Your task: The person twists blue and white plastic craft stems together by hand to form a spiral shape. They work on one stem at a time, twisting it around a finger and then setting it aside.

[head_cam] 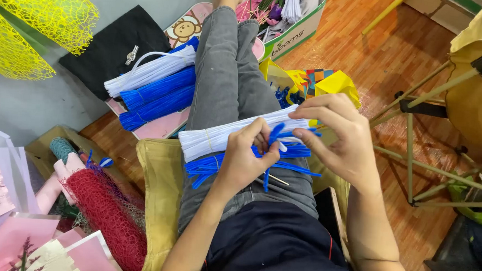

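Note:
I sit with grey-trousered legs stretched out. Across my lap lie a bundle of white pipe cleaners [224, 134] and loose blue pipe cleaners [206, 166]. My left hand [245, 158] pinches a bent blue pipe cleaner [277, 134] between thumb and fingers. My right hand [337, 135] holds the same blue piece from the other side, fingers curled around its end. A thin wooden stick [278, 180] pokes out below the left hand.
More white and blue pipe cleaner bundles [153, 87] lie on a pink board at the left. Yellow mesh [32, 20], red mesh [108, 211], pink paper sheets [10, 239], a cardboard box of supplies [293, 23] and a tripod stand [416, 150] surround me.

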